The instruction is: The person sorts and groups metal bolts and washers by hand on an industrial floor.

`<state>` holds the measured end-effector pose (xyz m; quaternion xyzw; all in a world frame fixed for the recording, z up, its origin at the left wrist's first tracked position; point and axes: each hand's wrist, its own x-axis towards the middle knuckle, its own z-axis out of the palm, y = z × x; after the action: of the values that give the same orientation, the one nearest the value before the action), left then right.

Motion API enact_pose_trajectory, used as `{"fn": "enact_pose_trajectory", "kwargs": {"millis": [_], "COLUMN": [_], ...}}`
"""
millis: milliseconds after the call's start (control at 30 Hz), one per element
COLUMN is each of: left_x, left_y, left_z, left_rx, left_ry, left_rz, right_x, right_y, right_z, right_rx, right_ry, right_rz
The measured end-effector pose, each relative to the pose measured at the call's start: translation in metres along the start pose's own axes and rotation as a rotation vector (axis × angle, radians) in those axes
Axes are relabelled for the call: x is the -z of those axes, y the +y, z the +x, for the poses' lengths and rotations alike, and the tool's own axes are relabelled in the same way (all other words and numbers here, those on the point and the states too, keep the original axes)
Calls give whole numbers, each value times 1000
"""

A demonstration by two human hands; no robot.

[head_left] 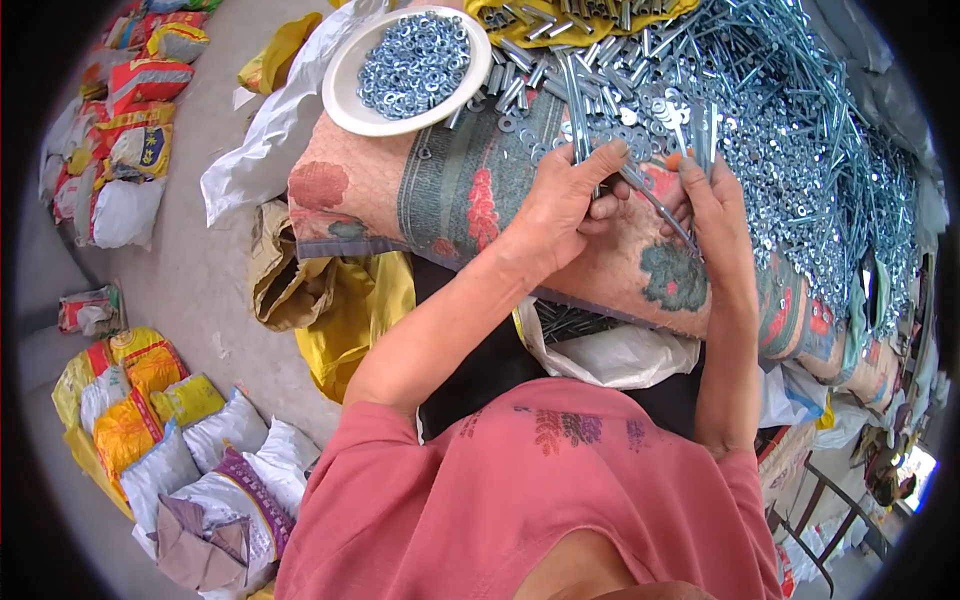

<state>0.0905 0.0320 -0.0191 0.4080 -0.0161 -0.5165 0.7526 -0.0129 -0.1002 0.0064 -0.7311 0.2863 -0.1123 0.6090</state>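
Observation:
My left hand (pixel 565 200) is closed round several long silvery metal rods (pixel 576 105), which look like bolts and stick up past the thumb. Another rod (pixel 655 205) slants from its fingertips toward my right hand (pixel 722 205). That hand is closed on an upright bunch of similar rods (pixel 706 130), and a small orange patch shows by its thumb. Both hands are over the edge of a flowered cloth (pixel 480 200), a short gap between them. Flat washers (pixel 665 112) lie just beyond the fingers. Which hand bears the slanting rod's lower end is hard to tell.
A white bowl (pixel 335 90) of small metal rings stands at the far left of the cloth. Metal tubes (pixel 600 75), nuts (pixel 790 180) and long bolts (pixel 800 60) pile up behind and right. Below hangs an open white bag (pixel 625 362); filled sacks (pixel 210 425) sit on the floor.

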Motion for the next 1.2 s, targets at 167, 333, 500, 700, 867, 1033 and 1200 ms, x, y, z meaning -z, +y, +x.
{"fn": "enact_pose_trajectory", "kwargs": {"millis": [167, 333, 500, 700, 867, 1033, 1200], "left_x": [-10, -19, -15, -36, -5, -8, -4], "left_y": [-23, -19, -21, -35, -21, -6, -14], "left_z": [1, 3, 11, 9, 12, 22, 38], "left_rx": [-2, -41, -141, -62, 12, -176, -149], "left_ry": [86, 94, 20, -27, -86, 4, -142], "left_rz": [-42, -75, -93, -310, -347, -330, -414], "right_x": [-11, -20, -31, -43, -23, -46, -57], "right_y": [18, 1, -5, -19, -12, -3, -7], "right_z": [1, 0, 0, 10, 9, -29, -30], "right_rx": [116, 84, 231, 505, 419, 162, 209], "right_ry": [384, 351, 358, 406, 324, 238, 167], "right_rz": [337, 780, 696, 433, 572, 602, 615]}}
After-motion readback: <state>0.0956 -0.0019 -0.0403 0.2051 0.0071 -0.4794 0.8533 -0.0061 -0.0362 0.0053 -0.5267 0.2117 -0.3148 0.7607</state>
